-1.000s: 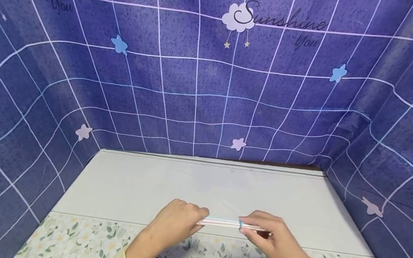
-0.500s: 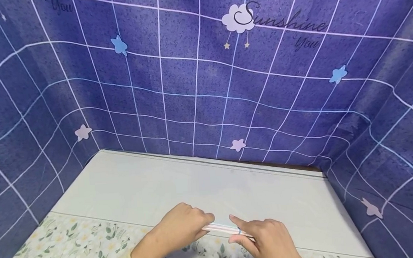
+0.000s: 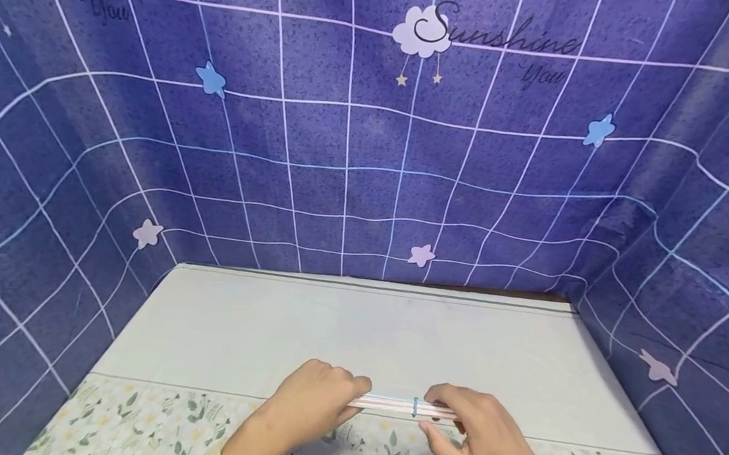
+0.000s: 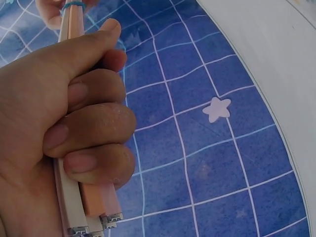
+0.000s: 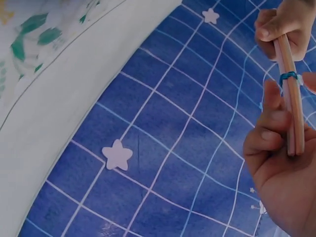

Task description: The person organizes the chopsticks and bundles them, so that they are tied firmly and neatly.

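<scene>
A bundle of slim pastel sticks point(image 3: 386, 403), white, pink and orange, lies level between both hands, with a blue elastic band point(image 3: 415, 406) around it near the right hand. My left hand point(image 3: 309, 400) grips the bundle's left part in a fist. In the left wrist view, stick ends point(image 4: 95, 200) with small printed tips jut out below the curled fingers. My right hand point(image 3: 480, 427) is around the other end, its fingers curled along the sticks. In the right wrist view, the plain ends of the bundle point(image 5: 292, 118) reach the palm, just below the band.
A white table point(image 3: 281, 311) lies under the hands, with a flower-printed strip point(image 3: 137, 430) along its near side. Blue-purple grid cloth point(image 3: 345, 137) with stars and clouds hangs at the back and both sides.
The right hand's fingers first pinched at the band, then its index finger stretched out past it. Now that hand sits further right, with the band bare and slightly further left.
</scene>
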`<control>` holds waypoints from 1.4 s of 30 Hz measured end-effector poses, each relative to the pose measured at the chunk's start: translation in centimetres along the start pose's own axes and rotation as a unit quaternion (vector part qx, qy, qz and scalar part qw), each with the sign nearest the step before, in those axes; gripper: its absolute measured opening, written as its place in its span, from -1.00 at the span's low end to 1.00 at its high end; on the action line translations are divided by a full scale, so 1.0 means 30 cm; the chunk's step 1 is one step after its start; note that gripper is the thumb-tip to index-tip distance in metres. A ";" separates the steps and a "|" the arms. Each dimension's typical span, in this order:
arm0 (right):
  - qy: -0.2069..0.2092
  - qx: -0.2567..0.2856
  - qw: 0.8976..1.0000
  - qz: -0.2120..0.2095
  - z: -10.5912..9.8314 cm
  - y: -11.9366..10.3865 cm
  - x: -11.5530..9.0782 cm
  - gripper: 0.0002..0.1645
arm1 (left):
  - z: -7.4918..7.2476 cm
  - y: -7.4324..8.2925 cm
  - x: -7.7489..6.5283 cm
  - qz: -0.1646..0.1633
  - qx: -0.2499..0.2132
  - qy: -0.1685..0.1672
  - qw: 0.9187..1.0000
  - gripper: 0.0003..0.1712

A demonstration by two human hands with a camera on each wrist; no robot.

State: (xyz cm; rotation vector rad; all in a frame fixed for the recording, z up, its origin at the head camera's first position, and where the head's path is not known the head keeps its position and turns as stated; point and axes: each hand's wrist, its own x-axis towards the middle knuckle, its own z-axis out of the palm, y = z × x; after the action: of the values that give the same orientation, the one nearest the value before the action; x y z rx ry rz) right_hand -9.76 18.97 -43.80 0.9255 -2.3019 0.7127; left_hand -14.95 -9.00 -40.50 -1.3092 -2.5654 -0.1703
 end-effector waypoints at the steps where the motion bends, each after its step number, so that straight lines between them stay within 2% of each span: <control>1: -0.001 -0.012 1.000 -0.015 0.000 0.002 0.003 -0.76 | -0.001 -0.001 0.000 0.001 -0.001 0.000 1.000 -0.74; 4: 0.005 -0.060 0.995 -0.074 0.003 0.007 0.017 -0.88 | -0.005 -0.001 0.001 0.004 -0.001 0.000 1.000 -0.74; 7: 0.010 -0.085 0.990 -0.113 0.008 0.009 0.028 -0.75 | -0.009 0.002 0.004 0.002 0.000 0.000 1.000 -0.76; 10: 0.012 -0.085 0.989 -0.123 0.012 0.010 0.034 -0.66 | -0.011 0.004 0.007 0.001 0.001 0.001 1.000 -0.76; 16: 0.019 -0.088 0.987 -0.133 0.022 0.017 0.034 -0.61 | -0.011 0.005 0.005 0.005 0.009 0.000 1.000 -0.75; 21: 0.009 -0.118 0.985 -0.128 0.033 0.017 0.030 -0.51 | -0.022 0.012 0.007 0.010 0.027 -0.010 1.000 -0.82; 25: 0.009 -0.164 0.981 -0.108 0.045 0.006 0.028 -0.42 | -0.018 0.032 0.015 0.016 0.058 -0.020 0.998 -0.84; 29: 0.009 -0.217 0.974 -0.066 0.059 -0.011 0.022 -0.26 | -0.004 0.054 0.027 0.013 0.078 -0.031 0.996 -0.83; 32: -0.006 -0.237 0.971 -0.034 0.059 -0.023 0.019 -0.19 | 0.002 0.065 0.032 0.012 0.076 -0.042 0.996 -0.81; 34: -0.018 -0.229 0.973 -0.018 0.054 -0.031 0.017 -0.21 | 0.006 0.065 0.032 0.012 0.066 -0.045 0.997 -0.81; 37: -0.021 -0.177 0.984 -0.013 0.041 -0.036 0.011 -0.34 | 0.007 0.057 0.027 0.014 0.049 -0.043 0.998 -0.83; 39: -0.014 -0.133 0.991 -0.019 0.030 -0.037 0.007 -0.47 | 0.006 0.050 0.023 0.015 0.035 -0.037 0.999 -0.84; 42: -0.003 -0.091 0.995 -0.045 0.014 -0.034 0.004 -0.68 | 0.002 0.044 0.020 0.017 0.019 -0.024 0.999 -0.84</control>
State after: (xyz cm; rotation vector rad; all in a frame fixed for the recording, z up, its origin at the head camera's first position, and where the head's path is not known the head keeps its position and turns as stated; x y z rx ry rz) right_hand -9.20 18.01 -43.74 0.9404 -2.2712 0.4544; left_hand -14.24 -7.74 -40.40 -1.3580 -2.5716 -0.0827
